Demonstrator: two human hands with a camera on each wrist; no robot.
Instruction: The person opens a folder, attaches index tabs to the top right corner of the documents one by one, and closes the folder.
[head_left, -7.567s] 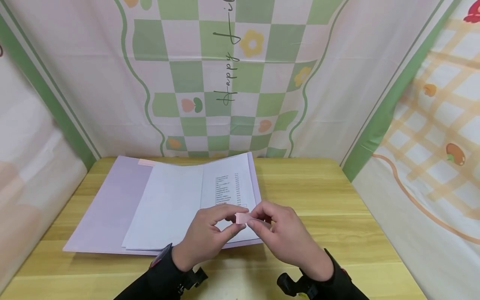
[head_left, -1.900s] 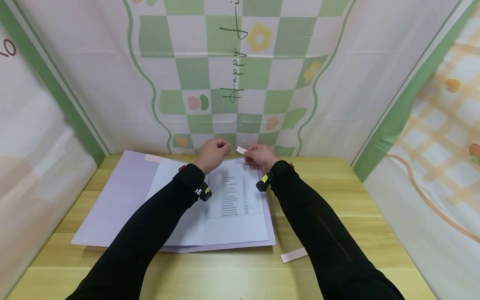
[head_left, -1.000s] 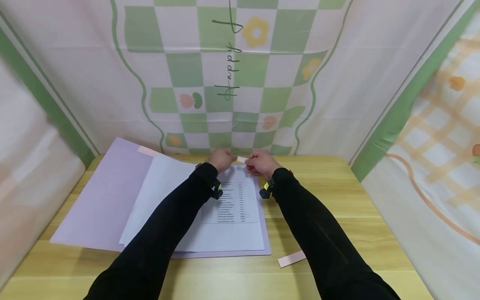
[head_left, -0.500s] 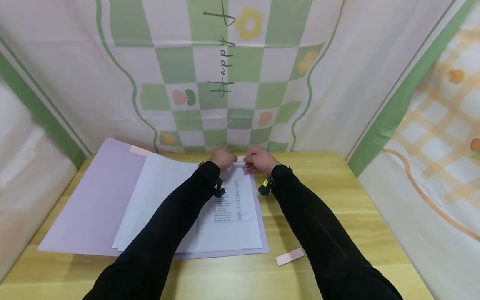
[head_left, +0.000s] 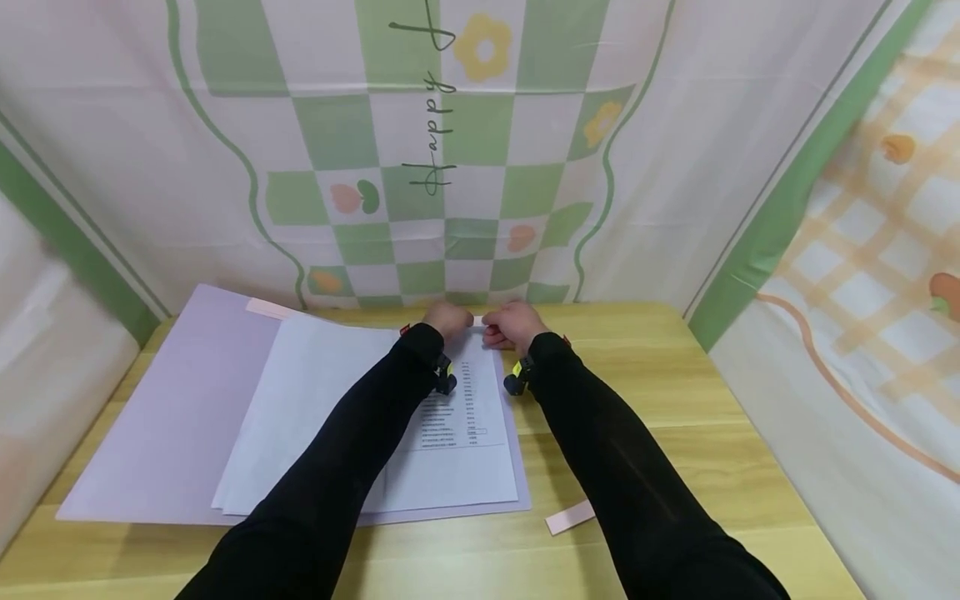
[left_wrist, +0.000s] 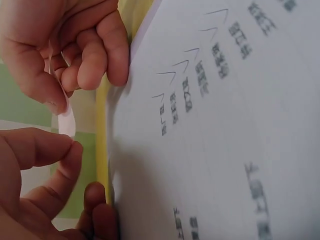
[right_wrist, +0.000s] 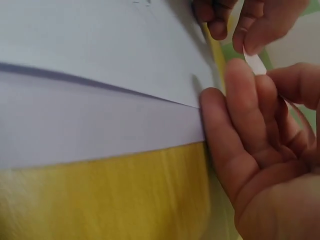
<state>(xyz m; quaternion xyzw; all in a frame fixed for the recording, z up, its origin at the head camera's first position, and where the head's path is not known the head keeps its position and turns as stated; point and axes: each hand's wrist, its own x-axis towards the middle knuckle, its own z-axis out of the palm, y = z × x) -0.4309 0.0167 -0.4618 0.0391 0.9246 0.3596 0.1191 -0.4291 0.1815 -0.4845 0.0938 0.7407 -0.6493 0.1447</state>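
Note:
A lilac folder lies spread open with white sheets on it; the right-hand sheet bears a printed list. Both hands are at that sheet's far edge, with a short pale pink strip stretched between them. My left hand pinches one end between thumb and forefinger. The other end is pinched by my right hand, whose remaining fingers are lightly bent at the sheet's far right corner. In the left wrist view the strip is beyond the paper's edge, slightly curved.
Another pink strip lies on the wooden table beside the right forearm. A pink strip also sits at the far edge of the folder's left cover. A patterned cloth hangs behind the table.
The hands have gone from the sheet's near part to its far edge. The left hand, apart from the strip earlier, now pinches its end. A pink piece has come to lie on the table.

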